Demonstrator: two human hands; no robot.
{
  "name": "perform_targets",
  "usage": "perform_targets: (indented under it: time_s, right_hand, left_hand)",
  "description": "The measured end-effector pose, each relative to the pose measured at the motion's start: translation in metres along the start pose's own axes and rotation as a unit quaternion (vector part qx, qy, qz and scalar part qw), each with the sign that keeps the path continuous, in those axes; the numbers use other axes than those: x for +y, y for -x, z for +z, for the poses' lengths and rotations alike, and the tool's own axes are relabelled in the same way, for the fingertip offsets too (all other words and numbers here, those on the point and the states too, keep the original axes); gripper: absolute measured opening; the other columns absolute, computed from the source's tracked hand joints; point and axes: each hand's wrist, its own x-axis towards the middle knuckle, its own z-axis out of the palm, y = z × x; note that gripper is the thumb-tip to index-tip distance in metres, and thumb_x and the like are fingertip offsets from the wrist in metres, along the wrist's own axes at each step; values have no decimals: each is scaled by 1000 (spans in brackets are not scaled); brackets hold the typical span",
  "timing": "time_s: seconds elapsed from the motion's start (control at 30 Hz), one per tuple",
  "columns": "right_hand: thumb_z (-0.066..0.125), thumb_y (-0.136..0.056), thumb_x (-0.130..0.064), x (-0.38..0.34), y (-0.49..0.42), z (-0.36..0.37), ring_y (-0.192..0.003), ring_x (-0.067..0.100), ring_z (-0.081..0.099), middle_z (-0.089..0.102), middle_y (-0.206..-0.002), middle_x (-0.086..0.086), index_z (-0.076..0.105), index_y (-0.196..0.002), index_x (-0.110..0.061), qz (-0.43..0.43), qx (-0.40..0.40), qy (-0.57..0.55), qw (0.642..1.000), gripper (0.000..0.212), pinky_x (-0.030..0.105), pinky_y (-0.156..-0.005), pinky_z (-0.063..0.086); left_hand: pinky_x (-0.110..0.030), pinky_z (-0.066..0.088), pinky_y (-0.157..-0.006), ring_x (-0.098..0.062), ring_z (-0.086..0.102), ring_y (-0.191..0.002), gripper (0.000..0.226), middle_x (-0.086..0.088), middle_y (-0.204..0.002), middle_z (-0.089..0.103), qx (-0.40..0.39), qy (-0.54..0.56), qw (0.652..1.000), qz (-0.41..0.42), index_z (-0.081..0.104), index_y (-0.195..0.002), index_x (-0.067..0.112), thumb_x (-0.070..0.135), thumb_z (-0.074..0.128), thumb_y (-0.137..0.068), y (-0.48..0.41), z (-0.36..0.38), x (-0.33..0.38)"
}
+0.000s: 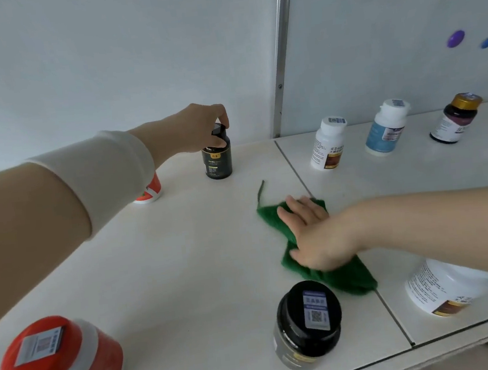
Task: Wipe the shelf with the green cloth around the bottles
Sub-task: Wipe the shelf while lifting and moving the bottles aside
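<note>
The green cloth (333, 275) lies flat on the white shelf (183, 251), near its middle. My right hand (317, 234) presses down on the cloth with fingers spread. At the back, my left hand (200, 129) grips the cap of a black bottle (217, 160) that stands upright on the shelf. A black-lidded jar (307, 323) stands just in front of the cloth. A white bottle (327, 144) stands behind and to the right of the cloth.
A red-lidded jar (59, 361) stands at the front left. A red and white tub (148, 191) is half hidden behind my left sleeve. A blue-labelled bottle (386, 129), a dark gold-capped bottle (455, 119) and a large white bottle (446, 290) stand at the right. The shelf's front edge (376, 363) runs along the bottom.
</note>
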Motion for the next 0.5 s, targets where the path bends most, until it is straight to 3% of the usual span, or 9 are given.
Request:
perform_targets:
  time_s: [0.1,0.27,0.4,0.5]
  right_hand:
    - [29,-99,-21,-1,10,6,-139,19,-32,-37,-149,0,-24,-144,-17,-29,-1,-14,999,70,37,-117,-11]
    - [28,-98,-19,7,-51,-31,-143,20,-23,-22,-156,3,-11,-147,-11,-7,120,-82,989,64,33,-117,-8]
    - [27,-97,-25,0,-93,-60,-143,20,-23,-20,-156,2,-10,-148,-14,34,140,-87,986,64,38,-118,-8]
    - [27,-97,-24,-1,-97,-58,-143,19,-22,-19,-156,-1,-7,-149,-19,12,143,-88,986,62,39,-118,-8]
  left_hand:
    - [-31,38,-70,-26,46,-92,35,-14,-123,53,-3,-8,1000,10,49,-120,16,21,59,-86,-3,2,0]
    - [-30,35,-71,-25,46,-93,38,-14,-124,53,3,-22,999,23,46,-123,16,23,58,-87,-5,4,-4]
    - [-33,38,-86,-28,46,-118,50,-13,-133,48,19,-43,999,24,37,-135,18,32,54,-89,8,-2,5]
    - [-34,41,-93,-21,51,-114,48,-3,-129,53,54,-19,996,64,41,-130,24,43,52,-88,41,-24,32]
